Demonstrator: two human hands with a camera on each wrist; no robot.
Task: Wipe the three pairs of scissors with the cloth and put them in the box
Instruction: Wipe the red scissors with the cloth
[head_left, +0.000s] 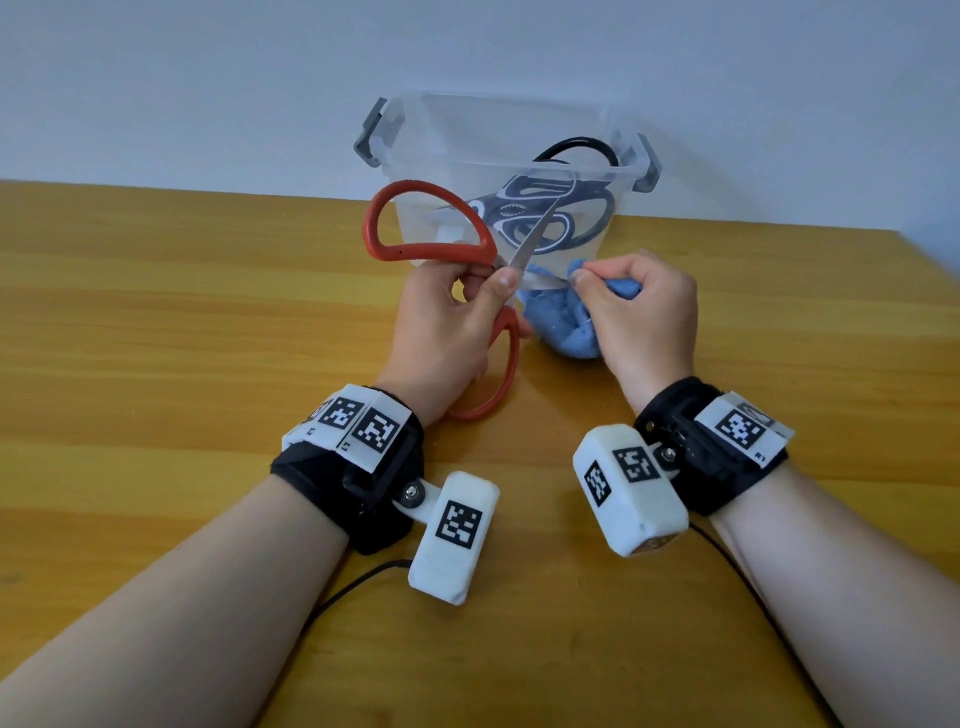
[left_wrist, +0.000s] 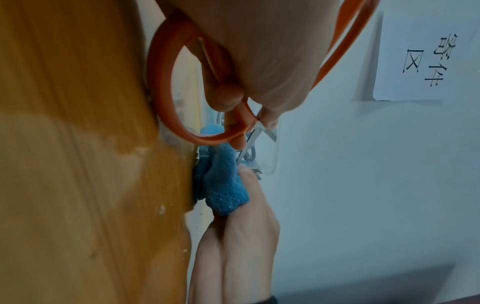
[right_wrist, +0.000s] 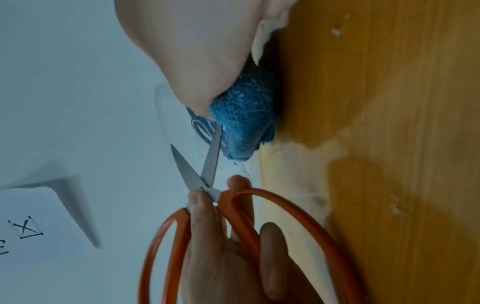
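Scissors in hand: orange-handled scissors, blades spread apart, held up above the worktop just in front of the box.
Left hand: the left hand has its fingers curled round the orange handles near the pivot, thumb laid against the base of the blades; one handle loop stands above the hand, the other hangs below it toward the wrist.
Right hand: the right hand is closed on a bunched blue cloth, thumb and forefinger pinching the cloth over one blade.
Blades: one blade runs into the cloth; the other points free, up toward the box.
Cloth: its lower part bulges below the right hand, close to the worktop; whether it touches I cannot tell.
Box: clear plastic box with grey latches, standing at the far edge of the worktop by the wall.
In the box: black-handled scissors and grey-and-white kitchen shears, lying together.
Wall: a paper sign with printed characters.
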